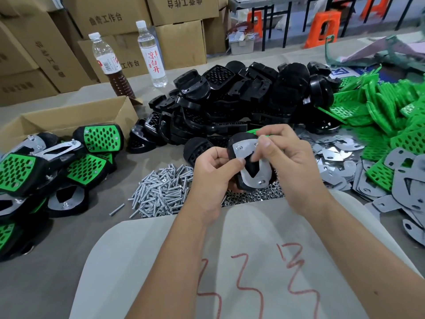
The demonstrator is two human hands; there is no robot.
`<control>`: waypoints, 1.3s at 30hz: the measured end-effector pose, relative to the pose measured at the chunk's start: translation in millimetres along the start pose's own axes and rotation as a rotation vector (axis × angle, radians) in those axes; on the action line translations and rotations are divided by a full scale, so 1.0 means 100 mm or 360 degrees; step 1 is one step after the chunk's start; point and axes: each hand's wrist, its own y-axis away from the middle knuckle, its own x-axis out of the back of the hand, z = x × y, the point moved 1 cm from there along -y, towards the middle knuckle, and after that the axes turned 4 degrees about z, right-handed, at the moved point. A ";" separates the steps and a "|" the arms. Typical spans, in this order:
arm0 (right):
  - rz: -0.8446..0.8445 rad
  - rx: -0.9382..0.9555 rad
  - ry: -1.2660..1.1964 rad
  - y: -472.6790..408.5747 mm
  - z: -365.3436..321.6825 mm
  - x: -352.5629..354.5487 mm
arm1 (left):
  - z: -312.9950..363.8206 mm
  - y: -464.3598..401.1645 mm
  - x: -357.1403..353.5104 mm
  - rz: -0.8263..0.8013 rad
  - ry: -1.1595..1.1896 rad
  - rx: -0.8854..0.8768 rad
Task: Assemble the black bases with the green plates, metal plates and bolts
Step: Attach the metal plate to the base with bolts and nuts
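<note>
A factory assembly workshop: stacked cartons [41, 54], heaped parts [241, 100], loose bolts [161, 192].

The black plastic base [247, 162] with its shiny metal plate [253, 164] is partly covered by the left hand [213, 178] and the right hand [287, 157], and whatever the right fingertips [262, 143] pinch at the plate's upper corner is too small to tell. Only a sliver of the green perforated plastic plate [255, 131] on its far side shows above the right hand. The pile of finished black-and-green assemblies [46, 171] is cut off by the left edge, and the heap of small silver nuts [253, 194] lies partly hidden under the held base.
</note>
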 end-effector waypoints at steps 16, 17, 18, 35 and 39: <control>0.0171 0.0757 0.0955 -0.05 0.03 -0.07 | 0.03 0.03 -0.09 0.0123 -0.0462 -0.0294; 0.0202 0.0776 0.1044 -0.06 0.02 -0.09 | 0.05 0.03 -0.09 0.0131 -0.0521 -0.0307; 0.0215 0.0771 0.1115 -0.08 0.01 -0.10 | 0.06 0.03 -0.09 0.0134 -0.0589 -0.0322; 0.0303 0.0658 0.1316 -0.09 0.00 -0.19 | 0.09 0.01 -0.08 0.0163 -0.1049 -0.0668; 0.0124 0.0681 0.1358 -0.06 0.01 -0.19 | 0.09 -0.01 -0.01 0.0247 -0.0957 -0.0637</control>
